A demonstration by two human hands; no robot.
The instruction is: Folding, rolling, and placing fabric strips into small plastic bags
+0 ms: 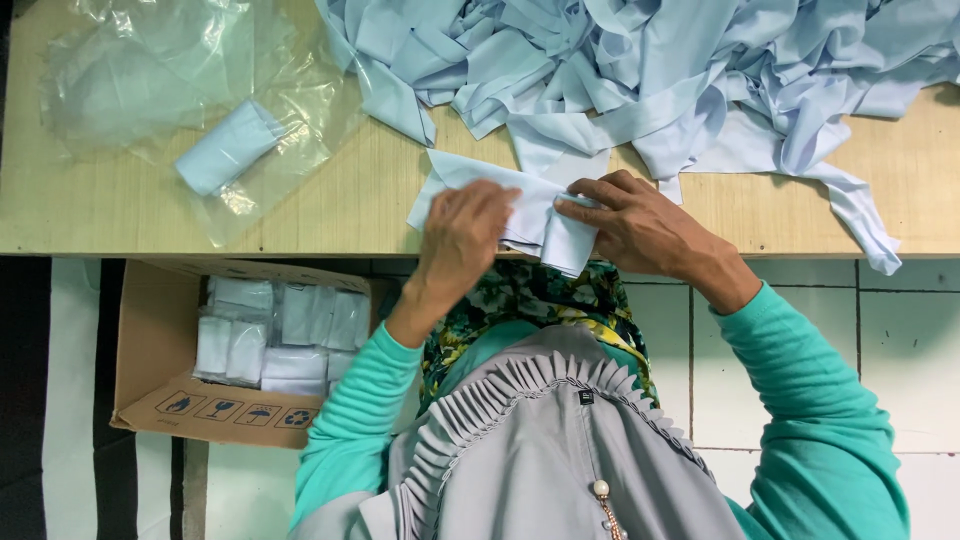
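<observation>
A light blue cloth piece (535, 212), partly folded, lies at the front edge of the wooden table (340, 205). My left hand (462, 238) presses and grips its left part. My right hand (640, 225) pinches its right fold with the fingertips. Both arms wear teal sleeves. Just beyond the hands, a big heap of tangled light blue cloth pieces (650, 70) covers the far right of the table.
Clear plastic bags (140, 70) lie at the table's left, one with a folded blue cloth (228, 147) inside. An open cardboard box (160, 400) of bagged folded cloths stands on the floor below the table. White floor tiles (900, 340) show at right.
</observation>
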